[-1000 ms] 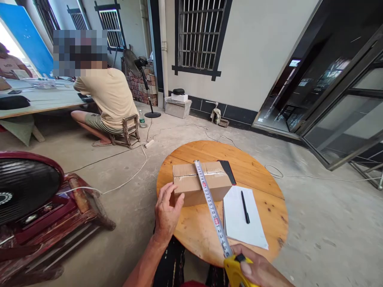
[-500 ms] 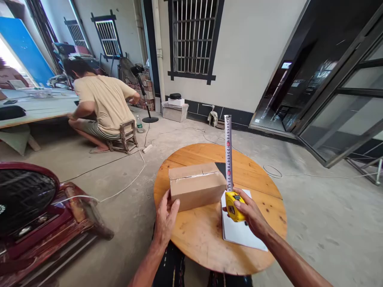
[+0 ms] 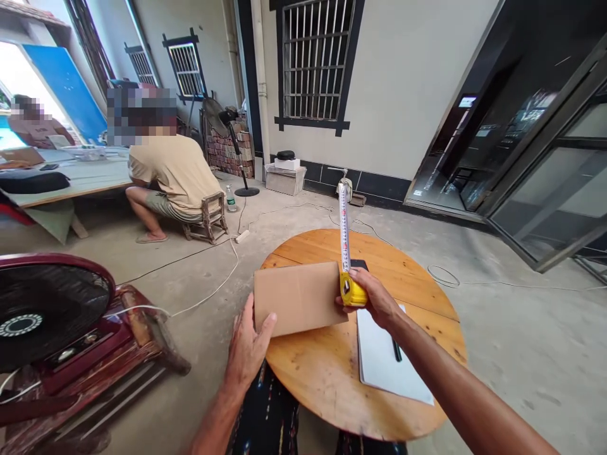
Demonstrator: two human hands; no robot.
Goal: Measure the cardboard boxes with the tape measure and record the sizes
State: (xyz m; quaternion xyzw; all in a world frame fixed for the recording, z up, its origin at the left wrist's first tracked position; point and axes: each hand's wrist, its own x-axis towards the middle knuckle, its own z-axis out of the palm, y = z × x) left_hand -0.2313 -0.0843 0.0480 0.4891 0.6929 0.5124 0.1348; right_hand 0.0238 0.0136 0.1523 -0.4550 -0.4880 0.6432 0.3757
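Note:
A brown cardboard box point(image 3: 298, 300) is tipped up over the round wooden table point(image 3: 315, 379), one broad face towards me. My left hand point(image 3: 245, 351) holds its left end, thumb on the near face and fingers around the side. In my right hand point(image 3: 377, 300) is a yellow tape measure point(image 3: 353, 292), held against the box's right end. Its blade point(image 3: 344, 227) sticks out, pointing up and away past the box. White paper point(image 3: 379, 357) with a dark pen point(image 3: 396, 349) lies by my right forearm. Behind the box, a flat black thing point(image 3: 359, 263) is partly hidden.
A red-framed fan point(image 3: 57, 316) rests on a wooden chair at left. Beyond it, a person point(image 3: 175, 167) sits on a small chair point(image 3: 213, 218) beside a long table point(image 3: 90, 183); another person point(image 3: 42, 129) is farther back. Cables point(image 3: 208, 303) run over the floor.
The box has been tilted so its broad face turns towards me. My right hand has moved left and up with the tape measure, bringing it against the box. The view has shifted slightly left.

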